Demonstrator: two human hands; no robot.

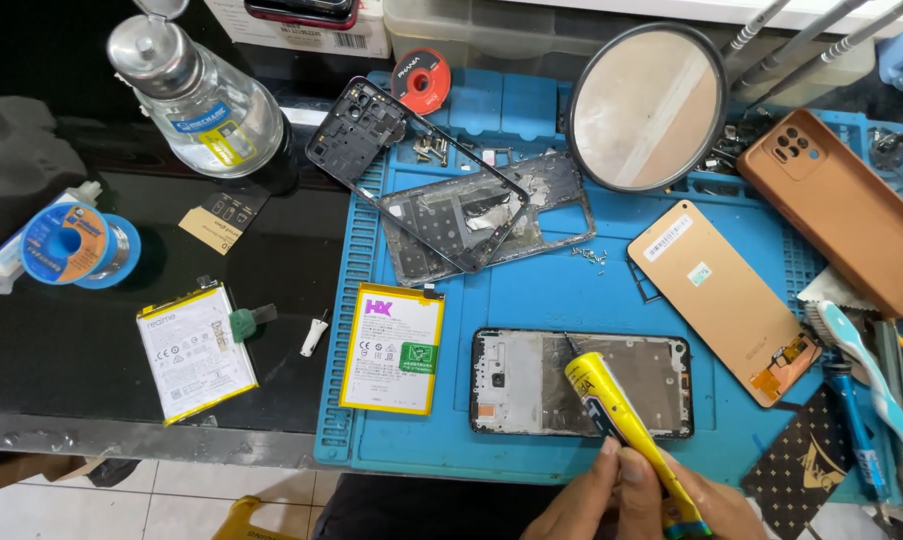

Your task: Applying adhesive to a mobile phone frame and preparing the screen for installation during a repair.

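Both hands [636,495] at bottom edge, grip clenched together on slim yellow glue tube [621,415] | tube slants up-left, nozzle touching open black phone frame [581,383] on blue silicone mat [531,290] | yellow-edged battery [392,347] left | round mirror [648,107] far.

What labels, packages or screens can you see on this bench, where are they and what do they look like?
Glue tube: yellow, held in both hands, nozzle on the open phone frame.
Mat battery: yellow-edged white label with a green patch, left of the frame.
Left battery: white label, on the black table.
Screen panel: tan back up, small stickers, right.
Bottle: clear, blue-yellow label, top left.
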